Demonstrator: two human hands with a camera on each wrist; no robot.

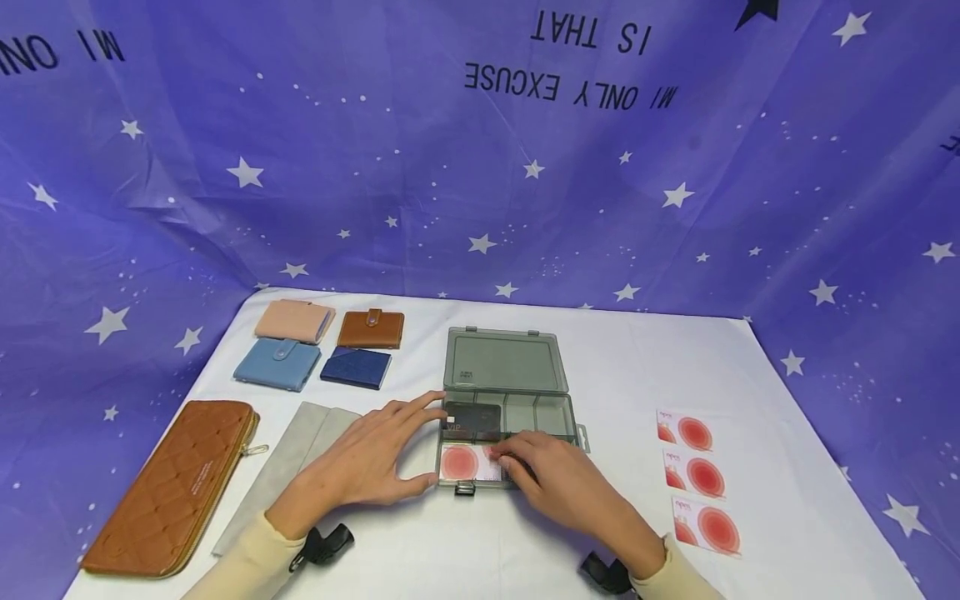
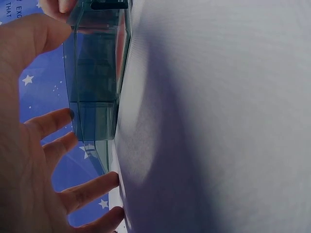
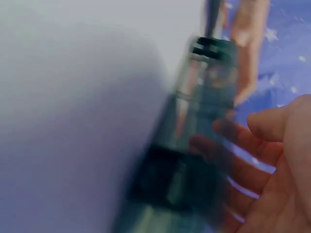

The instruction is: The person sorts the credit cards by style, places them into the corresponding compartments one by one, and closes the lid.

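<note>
A smoky grey-green plastic organizer box stands on the white table, its lid folded back. My left hand is spread along its left side, with the thumb by the front corner and fingertips at the side wall. In the rear left part of the box lies a black VIP card. A white card with red circles lies flat in the front left compartment. My right hand reaches over the front edge, its fingertips at that card's right end. In the right wrist view, the thumb stays apart from the fingers.
Three similar red-and-white cards lie in a column at the right. On the left are a pink wallet, brown wallet, light blue wallet, navy card holder, large brown zip wallet and grey pouch.
</note>
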